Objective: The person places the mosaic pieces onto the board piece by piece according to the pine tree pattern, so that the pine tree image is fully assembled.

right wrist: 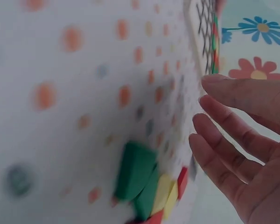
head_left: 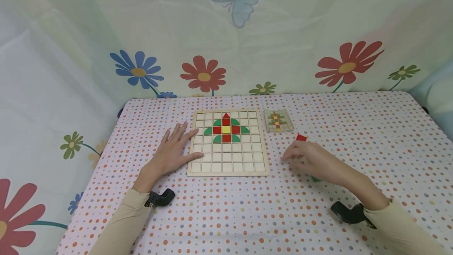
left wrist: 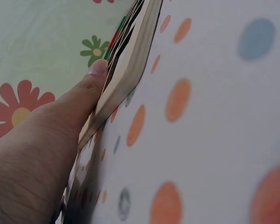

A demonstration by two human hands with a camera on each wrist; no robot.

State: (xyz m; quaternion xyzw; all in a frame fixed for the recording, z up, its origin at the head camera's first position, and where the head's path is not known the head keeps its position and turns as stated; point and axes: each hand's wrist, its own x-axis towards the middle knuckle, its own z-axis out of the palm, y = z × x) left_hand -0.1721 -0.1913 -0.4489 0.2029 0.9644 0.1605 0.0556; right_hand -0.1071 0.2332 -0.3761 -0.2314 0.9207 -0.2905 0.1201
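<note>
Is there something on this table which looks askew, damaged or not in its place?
Only the pattern card, right of the wooden grid board, looks slightly odd: its edges seem bowed, so it may be curled. The placed pieces sit neatly in the board's cells; I see no spill or damage.

In the head view your right hand [head_left: 315, 160] covers most loose pieces [right wrist: 136, 170] behind its knuckles, the right wrist view crops the lowest below your fingertips, and the left wrist view cuts the board [left wrist: 131, 63] off beyond the thumb of your left hand [left wrist: 42, 140].
</note>
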